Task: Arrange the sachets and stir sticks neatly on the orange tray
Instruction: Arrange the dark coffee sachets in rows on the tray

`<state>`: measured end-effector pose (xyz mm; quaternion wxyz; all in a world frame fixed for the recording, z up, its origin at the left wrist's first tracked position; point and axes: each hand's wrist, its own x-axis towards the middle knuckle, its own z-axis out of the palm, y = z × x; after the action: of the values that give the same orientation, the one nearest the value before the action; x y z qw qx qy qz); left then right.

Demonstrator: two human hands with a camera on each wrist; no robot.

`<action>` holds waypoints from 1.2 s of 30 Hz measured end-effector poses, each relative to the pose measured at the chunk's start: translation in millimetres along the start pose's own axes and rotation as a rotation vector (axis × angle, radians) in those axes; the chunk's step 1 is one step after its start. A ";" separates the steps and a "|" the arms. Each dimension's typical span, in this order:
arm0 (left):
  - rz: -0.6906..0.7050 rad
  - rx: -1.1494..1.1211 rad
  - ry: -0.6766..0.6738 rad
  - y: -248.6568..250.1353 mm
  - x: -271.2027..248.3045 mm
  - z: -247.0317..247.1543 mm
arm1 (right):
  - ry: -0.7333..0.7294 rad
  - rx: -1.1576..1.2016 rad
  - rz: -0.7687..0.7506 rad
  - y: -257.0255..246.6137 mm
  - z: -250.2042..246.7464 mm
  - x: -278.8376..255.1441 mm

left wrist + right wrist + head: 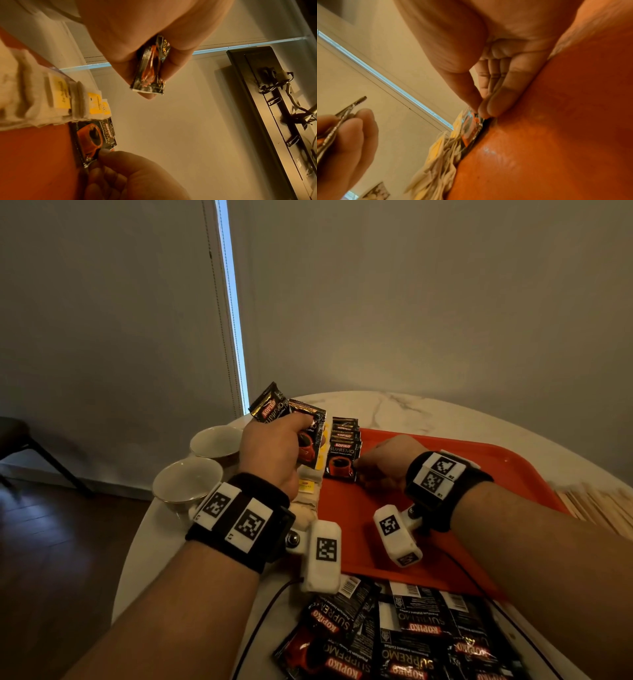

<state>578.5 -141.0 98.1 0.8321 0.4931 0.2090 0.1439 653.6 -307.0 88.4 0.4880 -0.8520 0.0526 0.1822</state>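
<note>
Left hand grips spare sachets; right hand pinches the row's front sachet. Square it before adding another.

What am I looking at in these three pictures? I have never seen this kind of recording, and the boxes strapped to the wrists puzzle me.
There is no machine: a person works bare-handed, wearing cameras. The head view looks down from the forehead; the other two look along each hand from the white boxes on the black wristbands.

The left hand grips a few black coffee sachets above the table. The right hand pinches the corner of the front sachet in a row standing on the orange tray. Beside that row lie white tea bags with yellow tags.

More coffee sachets lie in a loose pile off the tray, nearest the person. Two empty cups stand to the left, and what seem to be wooden stir sticks lie at the right.
</note>
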 end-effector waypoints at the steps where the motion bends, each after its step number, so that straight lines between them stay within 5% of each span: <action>1: 0.000 -0.002 0.000 0.4 -0.3 0.2 | 0.007 -0.012 0.002 -0.2 0.4 0.4; 10: 0.019 0.049 -0.012 -1.8 1.0 -1.7 | 0.024 -0.017 -0.015 2.7 0.5 4.9; 15: 0.019 0.062 -0.054 -4.8 -2.8 1.7 | 0.001 0.250 -0.062 7.9 -5.7 -5.5; 21: 0.058 0.152 -0.217 -11.4 -13.2 10.5 | -0.323 0.489 -0.328 15.5 -13.3 -51.1; 27: 0.024 0.242 -0.372 -14.1 -23.6 12.7 | -0.259 0.595 -0.381 27.1 -9.6 -54.4; 36: 0.063 0.326 -0.401 -12.2 -24.5 12.9 | -0.177 0.757 -0.350 26.2 -12.8 -47.9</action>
<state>563.9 -167.4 97.9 0.7617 0.6455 0.0446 0.0335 605.4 -335.7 90.3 0.7927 -0.5897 -0.0718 0.1367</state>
